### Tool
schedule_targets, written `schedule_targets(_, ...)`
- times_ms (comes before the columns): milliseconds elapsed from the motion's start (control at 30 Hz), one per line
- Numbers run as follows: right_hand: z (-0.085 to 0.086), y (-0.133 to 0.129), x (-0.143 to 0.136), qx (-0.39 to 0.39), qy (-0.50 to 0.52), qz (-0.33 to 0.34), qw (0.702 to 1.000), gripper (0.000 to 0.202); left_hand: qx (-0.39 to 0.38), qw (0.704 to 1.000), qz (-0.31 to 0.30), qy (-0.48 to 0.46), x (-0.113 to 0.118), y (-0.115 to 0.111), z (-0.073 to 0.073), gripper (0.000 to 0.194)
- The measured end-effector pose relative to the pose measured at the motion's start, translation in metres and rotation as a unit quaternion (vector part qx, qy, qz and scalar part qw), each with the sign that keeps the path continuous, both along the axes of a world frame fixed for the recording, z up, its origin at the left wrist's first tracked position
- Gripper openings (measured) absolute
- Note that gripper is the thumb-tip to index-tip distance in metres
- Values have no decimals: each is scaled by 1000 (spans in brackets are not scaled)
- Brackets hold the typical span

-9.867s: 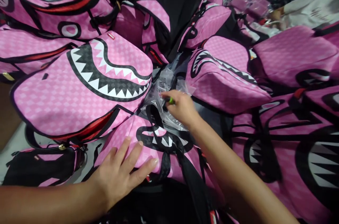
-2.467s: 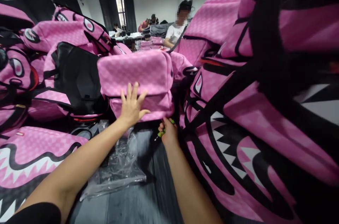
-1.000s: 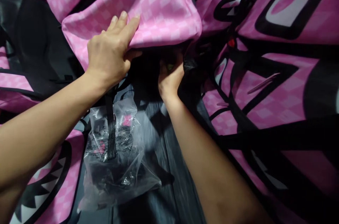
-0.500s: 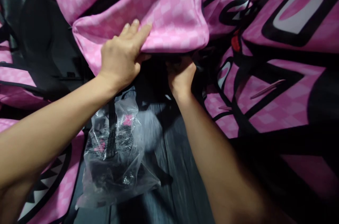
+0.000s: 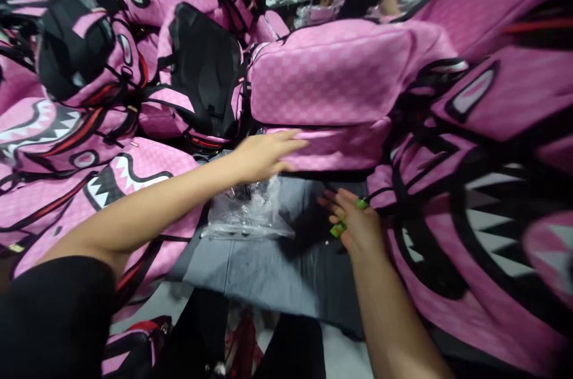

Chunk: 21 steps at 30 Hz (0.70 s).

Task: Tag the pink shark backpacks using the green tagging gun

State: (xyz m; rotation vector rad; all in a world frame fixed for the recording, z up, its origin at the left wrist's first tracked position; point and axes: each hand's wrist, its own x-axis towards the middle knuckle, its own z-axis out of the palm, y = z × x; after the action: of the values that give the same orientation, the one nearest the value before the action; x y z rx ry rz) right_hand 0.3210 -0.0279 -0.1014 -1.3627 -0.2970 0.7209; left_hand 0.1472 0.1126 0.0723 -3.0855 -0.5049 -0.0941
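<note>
My left hand point(image 5: 268, 155) rests with fingers stretched out against the lower part of a pink checkered backpack point(image 5: 326, 74), which lies on the dark work surface. My right hand point(image 5: 356, 221) is closed around what look like green-handled scissors point(image 5: 338, 228), just below and in front of that backpack; motion blur hides their exact shape. Under my left forearm and hand, a clear plastic bag point(image 5: 246, 212) with dark contents lies on the surface, partly covered.
Pink and black backpacks with shark-mouth prints crowd both sides, such as one at the left point(image 5: 143, 182) and one at the right point(image 5: 501, 218). The grey work surface point(image 5: 277, 277) ends near my legs. People are at work in the background.
My view has pulled back and lifted. My right hand has come out from beneath the backpack, showing green handles. The backpack's raised lower edge now lies lower, my left hand still on it.
</note>
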Motion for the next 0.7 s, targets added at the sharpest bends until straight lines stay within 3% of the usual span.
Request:
schedule_targets(67,17,-26,-35,-40,-135,38,989,41,-13,991,123,-46,-82,-14,6,60)
schedule_targets(100,22,-35,-57,-54,-241,73,966,41,-8,983,176,-54,-123,-26,1,64)
schedule_targets(133,25,-40,-79,-63,-358,118,924,41,5,974,223,-48,-162,-41,-11,71)
schedule_targets(200,22,-42,-123,-86,-556,226,795,52,33,949,312,6,-228,-77,-45,98)
schedule_targets(267,12,-35,-158,-146,-650,319,674,65,51,915,394,74,-273,-112,-83,111)
schedule_targets(300,6,-30,-169,-180,-662,344,641,66,53,893,435,100,-289,-125,-100,108)
schedule_targets(333,0,-26,-176,-210,-663,355,625,65,42,875,468,116,-301,-135,-112,101)
schedule_targets(400,-7,-21,-178,-256,-652,342,627,60,-3,853,506,126,-315,-143,-124,77)
schedule_targets(467,-7,-25,-172,-277,-647,319,635,58,-54,854,504,116,-323,-136,-118,49)
schedule_targets(533,-1,-37,-167,-280,-643,302,645,60,-78,868,481,95,-329,-125,-95,36)
schedule_targets(600,6,-53,-170,-264,-635,291,665,63,-77,885,455,62,-334,-118,-58,36)
schedule_targets(700,12,-69,-190,-220,-599,286,715,65,-32,911,406,-64,-342,-126,11,39)
